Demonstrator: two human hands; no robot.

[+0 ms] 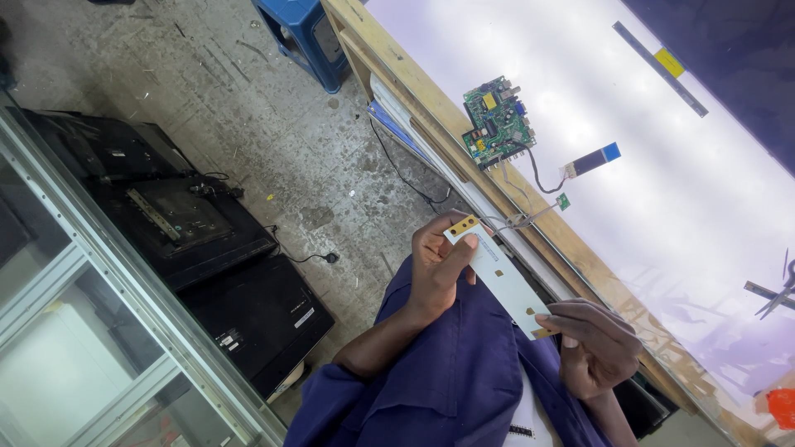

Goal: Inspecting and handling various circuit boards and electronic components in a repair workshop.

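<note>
My left hand [436, 263] and my right hand [590, 346] hold a narrow white strip [499, 277] between them, above my lap in blue clothing. The strip has yellow pads at both ends and a small yellow square near its middle. My left fingers pinch its upper end, and my right thumb and fingers grip its lower end. Thin wires [520, 218] run from just past the strip's upper end up to a green circuit board [495, 124], which lies on a bright white panel [662, 182].
The wooden bench edge [431, 108] runs diagonally beside my hands. A flat ribbon cable with a blue tip [593, 160] lies by the board. Scissors [778, 294] lie far right. Black television sets [199, 240] rest on the concrete floor, beside a blue stool [306, 37] and a glass-and-metal cabinet [83, 331].
</note>
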